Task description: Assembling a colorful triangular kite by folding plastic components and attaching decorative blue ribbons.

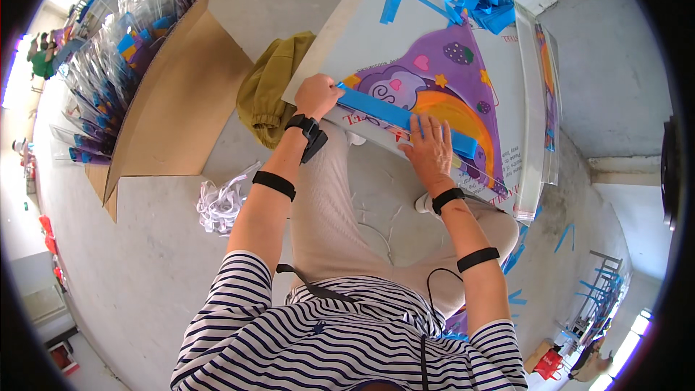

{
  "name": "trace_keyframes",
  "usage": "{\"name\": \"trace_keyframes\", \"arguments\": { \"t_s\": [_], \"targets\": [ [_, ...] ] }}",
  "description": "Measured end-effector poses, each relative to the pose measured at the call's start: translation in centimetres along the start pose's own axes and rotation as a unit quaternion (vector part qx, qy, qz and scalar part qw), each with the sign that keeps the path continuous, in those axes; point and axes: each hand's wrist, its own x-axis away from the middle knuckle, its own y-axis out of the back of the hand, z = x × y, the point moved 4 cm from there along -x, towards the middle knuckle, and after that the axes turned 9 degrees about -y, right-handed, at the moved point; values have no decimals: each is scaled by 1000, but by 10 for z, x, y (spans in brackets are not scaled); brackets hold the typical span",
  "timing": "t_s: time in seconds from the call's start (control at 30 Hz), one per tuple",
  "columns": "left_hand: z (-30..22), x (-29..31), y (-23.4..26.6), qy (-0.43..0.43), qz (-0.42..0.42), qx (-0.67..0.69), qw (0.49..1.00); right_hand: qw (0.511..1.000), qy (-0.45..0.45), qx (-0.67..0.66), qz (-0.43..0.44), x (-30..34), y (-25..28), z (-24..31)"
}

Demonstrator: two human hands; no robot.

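Strip (pixel 380 108) wants even tension across the sheet (pixel 445 65): left hand (pixel 318 96) pinches its left end, right hand (pixel 430 153) lies flat, fingers extended, toward the right.

The strip (pixel 384 109) is plain blue. The printed sheet (pixel 449 76) is purple with pink hearts and yellow-orange stars. The shirt (pixel 340 333) shows navy-and-white stripes.

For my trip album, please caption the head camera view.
Left hand at one end of a blue ribbon, right hand resting nearer the other, over a purple cartoon sheet.
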Motion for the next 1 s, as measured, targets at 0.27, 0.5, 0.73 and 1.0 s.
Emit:
{"name": "trace_keyframes", "arguments": {
  "t_s": [0.27, 0.5, 0.73, 1.0],
  "targets": [
    [-2, 4, 0, 6, -11, -47, 999, 1000, 16, -20, 0, 4, -2, 1],
    [2, 13, 3, -17, -70, -31, 997, 1000, 22, -21, -2, 3, 0, 1],
    [-14, 11, 2, -196, -120, -122, 966, 1000, 13, -28, -1, 4, 1, -1],
    [-28, 14, -7, -461, -33, -230, 856, 997, -20, -71, 20, 4, -3, -1]
  ]
}}
